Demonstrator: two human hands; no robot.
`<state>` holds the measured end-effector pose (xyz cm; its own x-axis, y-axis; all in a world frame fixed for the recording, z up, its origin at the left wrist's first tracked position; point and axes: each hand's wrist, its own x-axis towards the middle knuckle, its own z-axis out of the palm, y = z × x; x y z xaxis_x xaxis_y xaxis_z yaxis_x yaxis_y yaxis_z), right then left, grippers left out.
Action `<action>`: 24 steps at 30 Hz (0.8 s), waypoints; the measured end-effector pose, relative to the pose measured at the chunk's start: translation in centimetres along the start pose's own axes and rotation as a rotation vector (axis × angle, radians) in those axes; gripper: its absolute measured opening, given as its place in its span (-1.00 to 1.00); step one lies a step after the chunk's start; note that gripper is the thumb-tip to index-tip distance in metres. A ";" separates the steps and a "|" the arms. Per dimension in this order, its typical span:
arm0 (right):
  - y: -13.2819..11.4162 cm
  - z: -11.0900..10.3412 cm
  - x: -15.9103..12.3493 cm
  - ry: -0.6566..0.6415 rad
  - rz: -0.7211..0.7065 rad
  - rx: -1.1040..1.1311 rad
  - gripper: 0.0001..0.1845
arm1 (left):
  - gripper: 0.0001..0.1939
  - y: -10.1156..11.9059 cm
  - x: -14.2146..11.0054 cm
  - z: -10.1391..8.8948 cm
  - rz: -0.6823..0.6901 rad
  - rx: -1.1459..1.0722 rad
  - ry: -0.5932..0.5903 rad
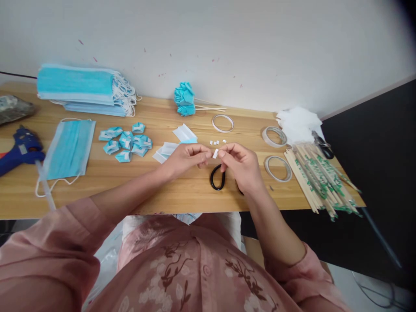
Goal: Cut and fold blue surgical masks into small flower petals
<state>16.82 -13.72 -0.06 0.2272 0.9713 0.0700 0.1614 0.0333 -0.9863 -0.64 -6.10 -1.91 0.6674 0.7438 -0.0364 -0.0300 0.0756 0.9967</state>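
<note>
Between the thumb and fingers of my right hand (242, 167) is a small white piece of tape (215, 154). My left hand (191, 157) is closed in a pinch, its fingertips right beside that piece. Whether they grip anything is too small to tell. Beneath my right hand lie scissors with black handles (217, 178), their blades hidden by the hand. Just behind my fingertips, several tiny white bits (214, 142) rest on the wooden table (182, 193). Strips of white and blue mask fabric (185, 133) lie behind my left hand.
On the left are folded blue pieces (126, 141), a single mask (69, 149), a mask stack (78, 89) and a blue glue gun (24, 149). Blue fabric flowers (184, 99) lie at the back. Tape rolls (274, 136), wrapped chopsticks (320, 177) and white material (299, 123) occupy the right.
</note>
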 end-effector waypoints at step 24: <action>1.0 0.1 0.3 0.159 -0.129 -0.088 -0.77 | -0.83 0.6 0.0 0.2 -0.040 -0.021 0.081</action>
<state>17.01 -13.36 -1.07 0.3467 0.9107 0.2244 0.2806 0.1276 -0.9513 -0.55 -6.19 -1.29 0.6058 0.7913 -0.0826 -0.0207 0.1195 0.9926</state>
